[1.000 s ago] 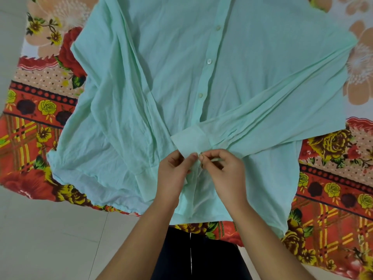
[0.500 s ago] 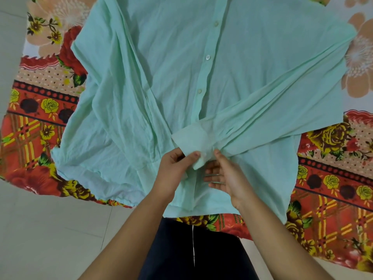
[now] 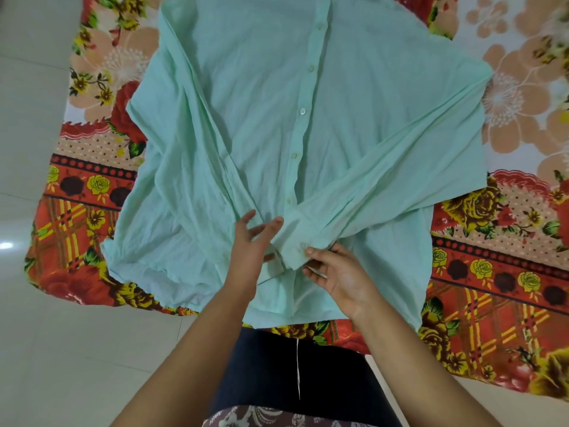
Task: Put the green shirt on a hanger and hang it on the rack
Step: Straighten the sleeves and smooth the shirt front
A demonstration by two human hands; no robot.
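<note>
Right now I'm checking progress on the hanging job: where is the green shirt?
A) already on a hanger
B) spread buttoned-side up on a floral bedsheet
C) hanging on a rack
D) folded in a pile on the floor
B: the green shirt lies spread on the floral bedsheet, button placket facing up; no hanger or rack is visible.

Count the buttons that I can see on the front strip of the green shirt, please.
5 on the green shirt: near the top, then, and the lowest above the folded cuff. More may be hidden beneath it.
</note>
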